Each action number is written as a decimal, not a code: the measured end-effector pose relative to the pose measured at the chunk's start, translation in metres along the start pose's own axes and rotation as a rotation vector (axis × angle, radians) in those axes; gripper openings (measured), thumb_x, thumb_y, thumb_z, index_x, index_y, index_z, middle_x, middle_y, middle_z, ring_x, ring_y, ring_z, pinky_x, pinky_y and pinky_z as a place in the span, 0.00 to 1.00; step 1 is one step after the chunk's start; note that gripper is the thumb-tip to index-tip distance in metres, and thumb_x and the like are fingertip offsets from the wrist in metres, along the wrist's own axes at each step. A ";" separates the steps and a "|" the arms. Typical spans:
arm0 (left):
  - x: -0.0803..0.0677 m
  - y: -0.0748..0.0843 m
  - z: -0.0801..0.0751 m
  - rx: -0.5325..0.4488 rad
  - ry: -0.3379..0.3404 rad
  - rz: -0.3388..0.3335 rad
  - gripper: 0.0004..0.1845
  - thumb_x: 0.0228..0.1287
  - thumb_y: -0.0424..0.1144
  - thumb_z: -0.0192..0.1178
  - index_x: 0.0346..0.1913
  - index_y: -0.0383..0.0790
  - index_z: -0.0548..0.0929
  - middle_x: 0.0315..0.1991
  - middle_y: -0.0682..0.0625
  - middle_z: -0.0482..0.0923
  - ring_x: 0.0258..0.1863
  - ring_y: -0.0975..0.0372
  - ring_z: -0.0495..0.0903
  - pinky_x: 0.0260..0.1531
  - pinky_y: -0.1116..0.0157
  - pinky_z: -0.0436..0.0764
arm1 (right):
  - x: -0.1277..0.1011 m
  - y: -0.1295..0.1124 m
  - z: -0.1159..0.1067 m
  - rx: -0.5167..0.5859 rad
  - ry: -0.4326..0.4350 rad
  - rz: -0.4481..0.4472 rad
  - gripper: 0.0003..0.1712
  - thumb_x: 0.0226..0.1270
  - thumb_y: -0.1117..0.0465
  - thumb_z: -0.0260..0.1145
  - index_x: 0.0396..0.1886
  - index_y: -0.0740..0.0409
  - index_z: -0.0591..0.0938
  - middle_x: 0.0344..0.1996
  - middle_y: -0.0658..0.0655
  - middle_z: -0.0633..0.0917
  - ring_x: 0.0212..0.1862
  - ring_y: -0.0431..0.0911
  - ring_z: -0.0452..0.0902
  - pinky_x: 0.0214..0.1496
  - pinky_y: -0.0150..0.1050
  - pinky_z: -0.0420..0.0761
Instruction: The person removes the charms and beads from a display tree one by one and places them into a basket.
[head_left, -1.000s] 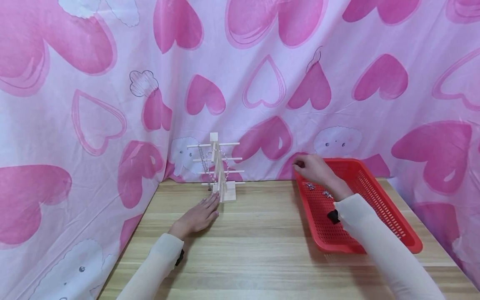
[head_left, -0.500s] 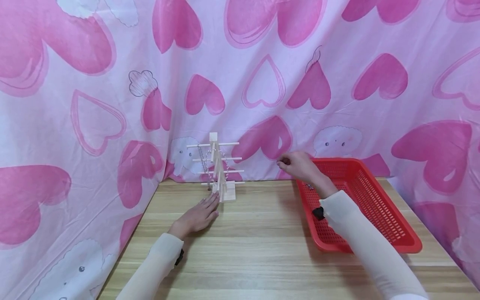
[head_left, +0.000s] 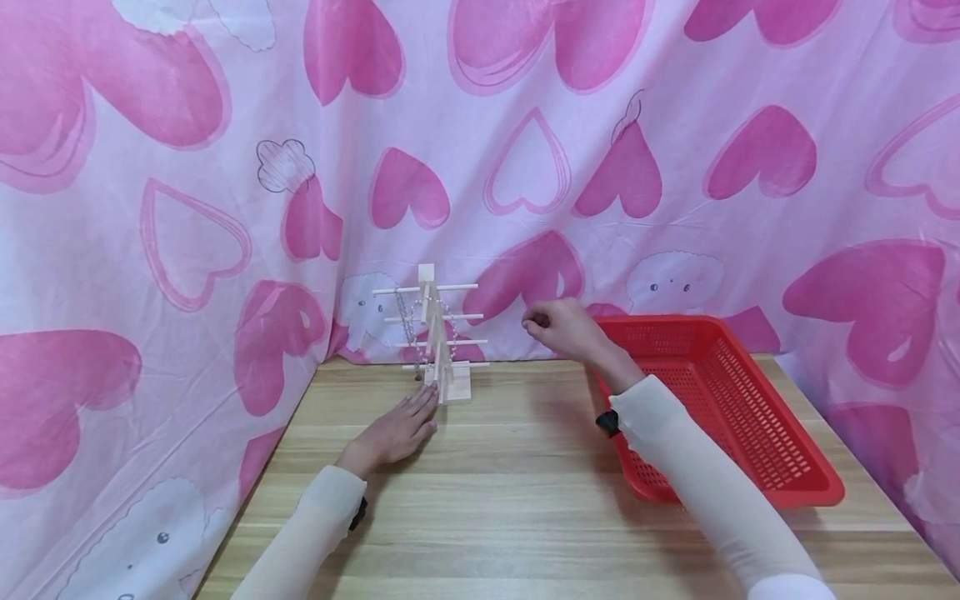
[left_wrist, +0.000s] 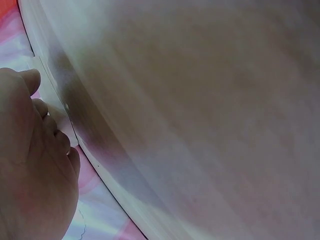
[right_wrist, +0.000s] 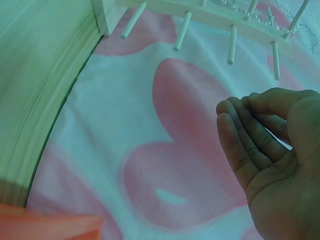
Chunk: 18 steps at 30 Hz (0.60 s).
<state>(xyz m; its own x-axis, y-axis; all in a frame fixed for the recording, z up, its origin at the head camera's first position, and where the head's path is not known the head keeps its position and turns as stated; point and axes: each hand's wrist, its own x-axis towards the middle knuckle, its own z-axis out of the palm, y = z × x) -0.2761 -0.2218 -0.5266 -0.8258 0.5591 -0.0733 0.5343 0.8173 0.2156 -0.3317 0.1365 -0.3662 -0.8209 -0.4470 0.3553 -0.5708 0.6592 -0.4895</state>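
A pale wooden jewelry stand (head_left: 438,342) with several pegs stands at the back of the table. From its pegs hang a beaded necklace (head_left: 452,329) and a darker chain (head_left: 405,310). My left hand (head_left: 393,429) lies low on the table with its fingers extended, fingertips right at the stand's base. In the left wrist view, those fingers (left_wrist: 60,142) lie against the base. My right hand (head_left: 562,327) is raised between the stand and the red basket (head_left: 776,400), thumb and fingers brought together. I cannot tell whether something small is between its fingertips.
The red basket sits at the right of the wooden table (head_left: 480,517), its left side partly covered by my right forearm. A pink heart-patterned cloth (head_left: 525,158) hangs close behind and along the left.
My right hand has moved left from over the basket's far left corner toward the stand. Silvery pieces seen in the basket earlier are now behind my arm. The left hand stays put.
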 end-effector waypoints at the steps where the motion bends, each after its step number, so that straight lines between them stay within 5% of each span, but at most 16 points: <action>1: 0.000 0.000 0.000 -0.004 0.006 0.002 0.35 0.88 0.47 0.42 0.85 0.30 0.51 0.88 0.37 0.45 0.87 0.42 0.48 0.85 0.44 0.55 | 0.002 -0.002 0.001 0.001 0.002 -0.011 0.05 0.73 0.63 0.69 0.41 0.57 0.91 0.32 0.53 0.89 0.35 0.46 0.81 0.44 0.42 0.86; 18: 0.000 -0.001 0.001 -0.005 0.008 -0.008 0.35 0.88 0.47 0.41 0.85 0.30 0.50 0.88 0.38 0.44 0.87 0.44 0.47 0.86 0.45 0.54 | 0.027 -0.042 0.018 0.006 0.033 -0.086 0.07 0.74 0.62 0.70 0.44 0.58 0.92 0.35 0.54 0.92 0.36 0.46 0.84 0.45 0.42 0.89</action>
<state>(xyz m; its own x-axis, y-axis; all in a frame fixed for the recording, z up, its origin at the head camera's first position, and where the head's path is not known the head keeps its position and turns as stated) -0.2759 -0.2223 -0.5278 -0.8315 0.5515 -0.0667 0.5270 0.8210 0.2197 -0.3296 0.0855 -0.3507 -0.7678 -0.4819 0.4222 -0.6396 0.6151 -0.4610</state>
